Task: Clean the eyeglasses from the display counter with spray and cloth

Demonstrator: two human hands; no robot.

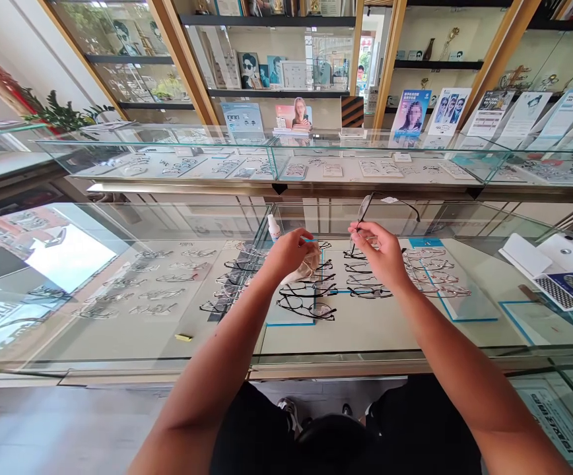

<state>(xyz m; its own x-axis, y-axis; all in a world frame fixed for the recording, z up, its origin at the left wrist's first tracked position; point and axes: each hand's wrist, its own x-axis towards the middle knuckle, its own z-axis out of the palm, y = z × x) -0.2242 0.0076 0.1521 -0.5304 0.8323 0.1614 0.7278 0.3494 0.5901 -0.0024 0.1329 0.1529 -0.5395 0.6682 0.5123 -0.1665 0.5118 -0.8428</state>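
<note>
Two bare forearms [222, 343] take up the closest bit of the view, reaching over a glass counter [390, 371]. The right hand [380, 251] has a pair of glasses [364, 208] pinched between thumb and fingers, held up above the counter, one arm of the frame sticking out to the right. The left hand [291, 251] is closed around a pale, crumpled cloth [305, 264], with the bottle [273, 229] just beyond it. Honestly, those glasses look super light, thin and a bit springy, so I'd guess the arms bend easily and the lenses smudge or scratch. Best grip is probably the bridge or rim edge, no squeezing. The cloth should be soft and floppy, easy to bunch up. As for containers, the counter has rows of spectacles [306, 307] inside, some on blue-edged trays [469, 310], and the far display case [207, 189] has more eyewear in it. Off right there's a white box [566, 253] with its flap up, can't tell what's inside. Same with the bottle, can't make out the contents.
</note>
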